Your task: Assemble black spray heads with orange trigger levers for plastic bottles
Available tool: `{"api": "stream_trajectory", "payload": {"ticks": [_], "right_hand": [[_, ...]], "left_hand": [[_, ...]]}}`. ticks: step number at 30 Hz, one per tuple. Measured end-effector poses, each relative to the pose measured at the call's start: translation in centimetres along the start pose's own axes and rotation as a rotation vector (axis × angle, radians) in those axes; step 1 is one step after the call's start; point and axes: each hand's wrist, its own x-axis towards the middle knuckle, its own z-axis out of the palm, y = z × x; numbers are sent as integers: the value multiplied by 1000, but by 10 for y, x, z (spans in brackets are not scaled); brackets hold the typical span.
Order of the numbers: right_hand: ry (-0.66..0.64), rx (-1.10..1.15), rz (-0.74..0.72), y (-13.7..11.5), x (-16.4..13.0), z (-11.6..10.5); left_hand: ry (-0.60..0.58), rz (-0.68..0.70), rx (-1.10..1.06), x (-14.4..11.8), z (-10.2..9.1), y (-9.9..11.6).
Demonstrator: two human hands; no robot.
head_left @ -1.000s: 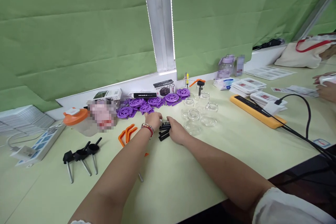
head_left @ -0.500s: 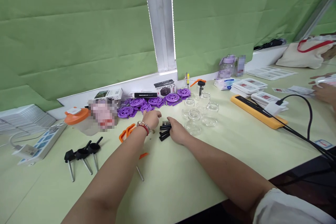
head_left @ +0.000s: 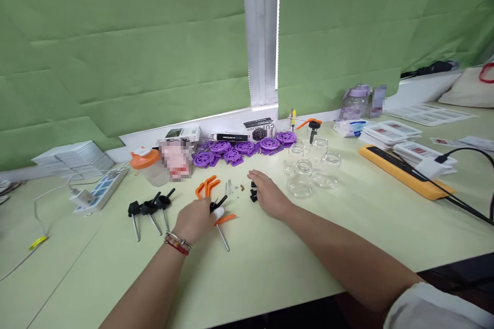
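My left hand is closed around a black piece with a white part beside it; its fingertips are mostly hidden. Directly below lie an orange handle and a metal rod pointing towards me. My right hand rests on the table, fingers stretched out and held together, against small black parts that it partly covers. Between the hands are thin metal pins and tiny brass-coloured pieces. Bent orange handles lie just beyond my left hand.
Three black holders with metal rods lie to the left. Several purple wheel-shaped parts line the back, and clear glass jars stand right of centre. An orange power strip with cables lies further right.
My left hand has drawn back from the small parts in the middle to the black piece by the orange handle. My right hand's fingers lie flatter over the black parts. The view has swung left.
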Motion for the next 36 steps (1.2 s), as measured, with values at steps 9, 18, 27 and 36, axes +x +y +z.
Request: {"api": "stream_trajectory", "payload": {"ticks": [9, 18, 27, 36], "right_hand": [[-101, 209, 190, -38, 0, 10], [-433, 381, 399, -52, -3, 27], [-383, 520, 586, -60, 10, 20], [-473, 857, 774, -54, 21, 32]], "left_hand": [[116, 201, -299, -5, 35, 7], [133, 172, -557, 7, 49, -9], [171, 353, -632, 8, 52, -15], [80, 627, -713, 2, 45, -12]]}}
